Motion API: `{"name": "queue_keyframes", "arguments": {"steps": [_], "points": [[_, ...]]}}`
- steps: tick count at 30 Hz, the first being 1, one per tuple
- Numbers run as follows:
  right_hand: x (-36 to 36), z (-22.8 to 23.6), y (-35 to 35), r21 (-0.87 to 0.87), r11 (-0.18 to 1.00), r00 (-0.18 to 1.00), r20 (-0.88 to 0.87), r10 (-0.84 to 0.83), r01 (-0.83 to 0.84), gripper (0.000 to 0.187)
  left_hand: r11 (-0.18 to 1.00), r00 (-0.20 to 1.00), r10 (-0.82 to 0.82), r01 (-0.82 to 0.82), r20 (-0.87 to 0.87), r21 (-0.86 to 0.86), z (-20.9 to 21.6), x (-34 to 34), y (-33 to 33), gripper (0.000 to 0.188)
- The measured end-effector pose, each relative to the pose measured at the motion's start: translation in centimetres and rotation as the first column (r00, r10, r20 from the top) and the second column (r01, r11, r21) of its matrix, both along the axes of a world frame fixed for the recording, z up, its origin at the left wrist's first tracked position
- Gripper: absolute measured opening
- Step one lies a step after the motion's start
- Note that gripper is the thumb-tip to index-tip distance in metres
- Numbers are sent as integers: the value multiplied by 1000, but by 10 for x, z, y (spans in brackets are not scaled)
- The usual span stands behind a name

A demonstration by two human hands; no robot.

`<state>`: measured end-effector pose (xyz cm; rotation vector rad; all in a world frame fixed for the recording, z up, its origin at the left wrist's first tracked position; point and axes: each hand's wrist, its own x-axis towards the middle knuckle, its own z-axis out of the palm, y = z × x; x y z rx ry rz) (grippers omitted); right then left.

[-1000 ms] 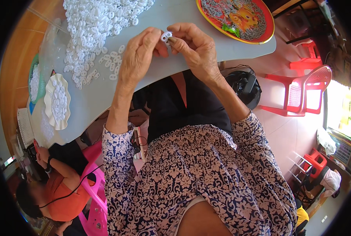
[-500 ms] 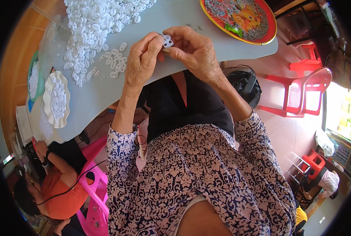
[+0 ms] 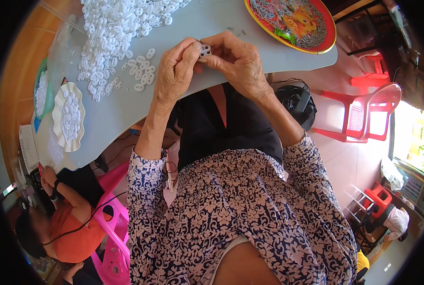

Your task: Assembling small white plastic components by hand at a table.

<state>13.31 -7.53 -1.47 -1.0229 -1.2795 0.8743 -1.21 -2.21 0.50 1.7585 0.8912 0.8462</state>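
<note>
A small white plastic piece with dark holes (image 3: 205, 50) is pinched between my two hands above the table's near edge. My left hand (image 3: 178, 71) has thumb and forefinger closed on its left side. From the right, my right hand (image 3: 240, 61) grips it between thumb and curled forefinger. Left of my hands lie several loose white oval two-holed pieces (image 3: 139, 71), beside a large heap of the same pieces (image 3: 112, 33). To the right, a round red tray with a yellow rim (image 3: 316, 49) holds many small grey metal pins and a green scrap.
A wavy-edged cream dish (image 3: 79, 137) of white pieces and a green basket (image 3: 39, 109) stand on the grey table's (image 3: 103, 123) left side. A person in orange (image 3: 76, 228) sits at lower left on a pink chair (image 3: 117, 237). Red plastic chairs (image 3: 359, 114) stand right.
The held piece has turned and sits slightly further right, with my left fingers closer around it. The table and its contents have shifted slightly in view; both hands keep their grip.
</note>
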Motion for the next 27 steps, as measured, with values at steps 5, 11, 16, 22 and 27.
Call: {"name": "queue_keyframes", "arguments": {"steps": [5, 11, 16, 22, 27], "points": [[-1, 9, -5, 58, 996, 985, 154, -77, 69, 19, 999, 1000, -18, 18, 5, 49, -5, -2, 1, 30], [-2, 12, -7, 109, 988, 957, 256, -138, 114, 17, 997, 1000, -9, 10, -11, 83, -4, -1, -1, 30], [-2, 13, -9, 118, 988, 952, 277, -128, 98, 16, 998, 998, -69, 69, -8, 4, 1, -3, -2, 34], [-2, 8, -9, 163, 979, 939, 300, -167, 122, 17, 992, 992, -123, 122, -40, -25, 5, -5, 0, 36], [-1, 7, -9, 163, 978, 933, 314, -175, 129, 19, 987, 991, -131, 130, -6, -93, 6, -7, -1, 35]]}}
